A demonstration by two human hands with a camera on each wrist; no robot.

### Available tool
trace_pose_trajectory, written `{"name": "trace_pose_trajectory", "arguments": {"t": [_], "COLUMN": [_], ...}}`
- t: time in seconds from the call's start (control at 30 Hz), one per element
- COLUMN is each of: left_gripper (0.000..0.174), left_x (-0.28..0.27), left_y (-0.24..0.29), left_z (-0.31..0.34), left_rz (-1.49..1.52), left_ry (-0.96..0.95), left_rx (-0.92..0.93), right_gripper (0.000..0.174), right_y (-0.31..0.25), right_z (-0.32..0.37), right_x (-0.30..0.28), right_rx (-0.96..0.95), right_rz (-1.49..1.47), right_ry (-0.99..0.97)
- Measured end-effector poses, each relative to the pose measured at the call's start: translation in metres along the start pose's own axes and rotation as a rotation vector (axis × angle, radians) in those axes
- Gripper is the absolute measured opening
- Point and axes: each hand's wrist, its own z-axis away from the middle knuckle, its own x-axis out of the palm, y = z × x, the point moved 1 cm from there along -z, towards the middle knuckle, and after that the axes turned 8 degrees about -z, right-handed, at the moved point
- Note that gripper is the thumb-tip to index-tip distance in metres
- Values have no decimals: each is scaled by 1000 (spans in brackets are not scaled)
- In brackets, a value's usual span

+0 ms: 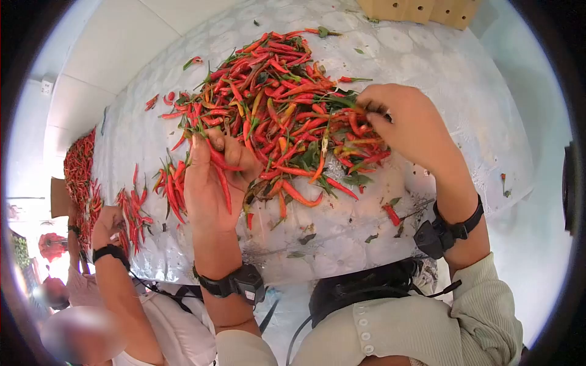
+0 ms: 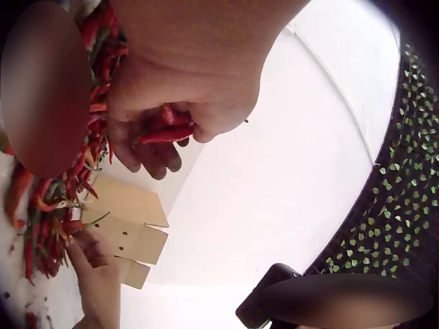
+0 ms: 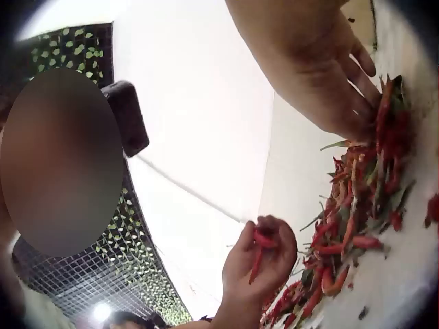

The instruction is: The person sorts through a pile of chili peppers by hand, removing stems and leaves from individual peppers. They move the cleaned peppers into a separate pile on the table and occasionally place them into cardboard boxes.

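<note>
In the head view, your left hand (image 1: 204, 192) is palm up at the near left of the chili heap (image 1: 274, 104), its fingers curled around a few red chilies (image 1: 224, 186); the fingers cover part of them, so you cannot count them surely. Your right hand (image 1: 406, 122) is at the heap's right side, fingers bent down to chilies and leaves (image 1: 345, 97); the contact is partly hidden, and you cannot tell whether it pinches one. A cardboard box (image 1: 421, 9) is cut off at the top.

In the left wrist view, your left hand runs out of the top edge, red chilies showing between its fingers and thumb. A blurred oval (image 2: 44, 89) hides part of the heap at left; your right hand is small at lower left, against the chilies.

In the right wrist view, your right hand is cut off above, its fingertips lost among chilies at the heap's end. Your left hand, lower down, holds its chilies just beside the heap.
</note>
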Motion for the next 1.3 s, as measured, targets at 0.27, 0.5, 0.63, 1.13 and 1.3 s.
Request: {"name": "trace_pose_trajectory", "arguments": {"t": [0.27,0.5,0.63,1.13,1.3], "left_gripper": [17,30,22,17,16], "left_x": [7,16,21,7,-3], "left_y": [-4,-12,-12,1,0], "left_z": [5,5,8,7,4], "left_rz": [-689,-1413,-1296,-790,-645], "left_ry": [345,122,-116,347,413], "left_rx": [-50,-65,-190,-111,-95], "right_gripper": [19,19,20,27,23], "right_y": [0,-7,5,-29,-17], "right_z": [-7,1,-2,14,6], "right_x": [4,11,-1,16,-16], "right_rx": [-199,-186,-141,-310,-43], "right_rz": [24,-27,184,69,248], "right_ry": [252,-106,121,-198,-159]}}
